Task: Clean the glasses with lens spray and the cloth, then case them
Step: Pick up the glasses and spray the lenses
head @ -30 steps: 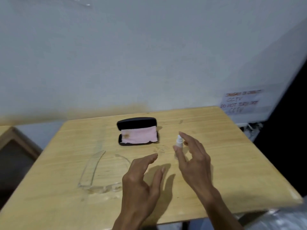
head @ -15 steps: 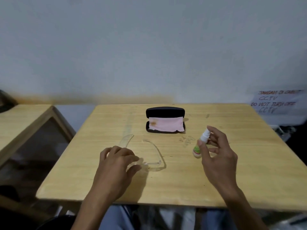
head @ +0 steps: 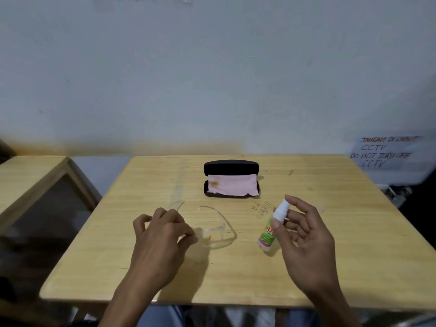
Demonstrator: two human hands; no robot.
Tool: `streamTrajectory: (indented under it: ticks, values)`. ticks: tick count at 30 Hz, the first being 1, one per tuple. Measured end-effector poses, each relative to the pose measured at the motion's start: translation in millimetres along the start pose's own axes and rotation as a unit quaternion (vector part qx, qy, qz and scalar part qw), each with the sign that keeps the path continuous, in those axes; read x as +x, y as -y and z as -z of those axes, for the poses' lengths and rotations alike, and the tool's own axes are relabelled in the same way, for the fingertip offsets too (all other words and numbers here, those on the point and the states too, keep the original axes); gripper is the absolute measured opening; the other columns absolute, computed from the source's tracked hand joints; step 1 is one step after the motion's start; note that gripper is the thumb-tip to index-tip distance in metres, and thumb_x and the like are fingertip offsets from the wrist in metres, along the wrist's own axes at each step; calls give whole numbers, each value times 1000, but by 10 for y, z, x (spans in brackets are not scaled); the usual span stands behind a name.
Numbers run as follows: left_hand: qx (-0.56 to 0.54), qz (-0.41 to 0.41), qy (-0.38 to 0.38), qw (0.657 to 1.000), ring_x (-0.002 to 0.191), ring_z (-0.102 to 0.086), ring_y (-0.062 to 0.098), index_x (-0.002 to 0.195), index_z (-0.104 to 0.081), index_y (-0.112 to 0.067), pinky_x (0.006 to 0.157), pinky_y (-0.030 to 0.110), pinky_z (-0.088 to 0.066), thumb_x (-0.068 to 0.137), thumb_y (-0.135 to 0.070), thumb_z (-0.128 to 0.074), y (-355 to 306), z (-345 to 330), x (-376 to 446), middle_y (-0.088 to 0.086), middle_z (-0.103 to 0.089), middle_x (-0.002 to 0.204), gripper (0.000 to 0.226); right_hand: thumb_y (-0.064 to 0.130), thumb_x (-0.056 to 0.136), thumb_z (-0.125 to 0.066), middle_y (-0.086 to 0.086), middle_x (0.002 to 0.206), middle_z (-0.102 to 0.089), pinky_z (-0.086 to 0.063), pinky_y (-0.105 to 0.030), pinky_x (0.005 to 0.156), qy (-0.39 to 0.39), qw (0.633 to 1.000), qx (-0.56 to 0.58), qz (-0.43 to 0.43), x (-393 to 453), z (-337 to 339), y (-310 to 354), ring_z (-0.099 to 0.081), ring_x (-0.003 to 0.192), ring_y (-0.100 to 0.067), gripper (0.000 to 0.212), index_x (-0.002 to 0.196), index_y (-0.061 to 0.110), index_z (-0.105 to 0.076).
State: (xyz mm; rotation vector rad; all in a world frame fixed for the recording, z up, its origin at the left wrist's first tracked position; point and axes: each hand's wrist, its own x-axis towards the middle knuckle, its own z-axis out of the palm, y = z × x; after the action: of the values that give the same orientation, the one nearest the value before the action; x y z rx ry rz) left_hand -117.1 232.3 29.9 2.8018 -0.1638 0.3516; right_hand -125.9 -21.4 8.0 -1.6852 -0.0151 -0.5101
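Two hands at work, nothing cleaned so far by the look of it. Right fingers [head: 296, 208] curled loosely round the white top of the lens spray [head: 271, 228], thumb on the near side of the neck, bottle tilted, base close to or on the table [head: 354, 232]; cannot tell which. Left fingers [head: 162, 217] bent and bunched over the near left end of the glasses [head: 218, 232], seemingly pinching the clear frame, though actual contact hidden beneath the knuckles. Left hand [head: 160, 234] and right hand [head: 304, 237] both toward the near edge, left of middle and right of middle.

Glasses lying unfolded on the table, lenses toward the near edge, arms pointing toward the far edge, a small brownish speck on the right lens. Cloth [head: 232, 184] pink, stained at its left end, draped in the open case [head: 231, 167] near the middle of the far edge, untouched.

Judging from this: only the pick-up stage reached. Left to do: lift the glasses, spray the lenses, fetch the cloth, wipe, fold the arms, lay the pair in the case, close the lid.
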Motion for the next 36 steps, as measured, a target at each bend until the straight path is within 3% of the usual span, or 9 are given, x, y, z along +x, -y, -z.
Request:
streamTrajectory:
  ticks: [2, 5, 10, 15, 18, 22, 26, 31, 36]
  values:
    - [-139, 66, -29, 988, 93, -50, -2, 71, -73, -39, 89, 31, -19, 78, -50, -70, -103, 111, 32, -19, -61, 80, 13, 8, 84, -76, 6, 96, -72, -55, -16, 76, -3, 1000, 20, 5, 7, -9, 76, -69, 89, -11, 54, 116, 49, -61]
    - [-396, 166, -68, 900, 84, -64, 0, 74, -79, -31, 85, 32, -44, 70, -41, -79, -267, 286, 105, -15, -74, 79, 11, 6, 82, -75, -3, 96, -73, -54, -16, 72, -4, 998, 57, 20, 30, -41, 249, -68, 85, -15, 50, 118, 38, -62]
    - [-537, 226, -66, 810, 87, -73, 9, 77, -81, -14, 85, 29, -51, 64, -34, -80, -429, 382, 142, 0, -79, 81, 24, 12, 80, -75, -1, 97, -74, -55, -22, 75, 21, 997, 56, 54, 18, -94, 512, -68, 90, -21, 51, 123, 36, -62]
    - [-534, 224, -79, 812, 71, -68, -1, 73, -79, -11, 74, 22, -47, 72, -28, -81, -517, 406, 147, -1, -78, 75, 17, 12, 83, -71, 0, 99, -72, -57, -28, 75, 48, 994, 62, 78, -4, -140, 686, -67, 91, -22, 52, 128, 36, -61]
    - [-519, 215, -91, 823, 67, -64, 0, 72, -76, -10, 70, 20, -47, 74, -30, -80, -545, 442, 198, 1, -76, 73, 20, 15, 87, -62, 10, 99, -69, -55, -18, 74, 74, 991, 72, 85, 12, -154, 854, -67, 88, -12, 48, 130, 38, -58]
    - [-508, 192, -95, 834, 69, -63, 5, 69, -76, -12, 75, 27, -50, 73, -32, -81, -569, 511, 296, 8, -76, 77, 20, 21, 94, -50, -5, 101, -65, -57, -41, 51, 130, 966, 220, -40, 80, -215, 999, -67, 65, -25, 38, 127, 39, -60]
    - [-515, 176, -85, 835, 69, -64, 5, 69, -76, -9, 78, 30, -51, 72, -26, -82, -584, 563, 357, 1, -76, 70, 18, 15, 95, -45, -15, 86, -58, -34, -20, 36, 123, 912, 361, -151, 118, -263, 1026, -45, 42, -20, 34, 119, 26, -67]
    - [-516, 168, -68, 837, 73, -63, 13, 71, -76, -8, 79, 32, -50, 75, -22, -81, -570, 563, 356, 8, -76, 75, 16, 18, 84, -47, -15, 75, -55, -33, -14, 34, 130, 878, 420, -189, 99, -260, 1023, -37, 37, -16, 37, 114, 22, -68]
    - [-496, 162, -83, 849, 68, -62, 7, 72, -76, -9, 73, 25, -49, 76, -26, -80, -579, 577, 378, 6, -76, 76, 18, 20, 94, -56, -11, 82, -57, -41, -24, 37, 137, 930, 317, -125, 83, -242, 1034, -49, 42, -23, 33, 122, 35, -64]
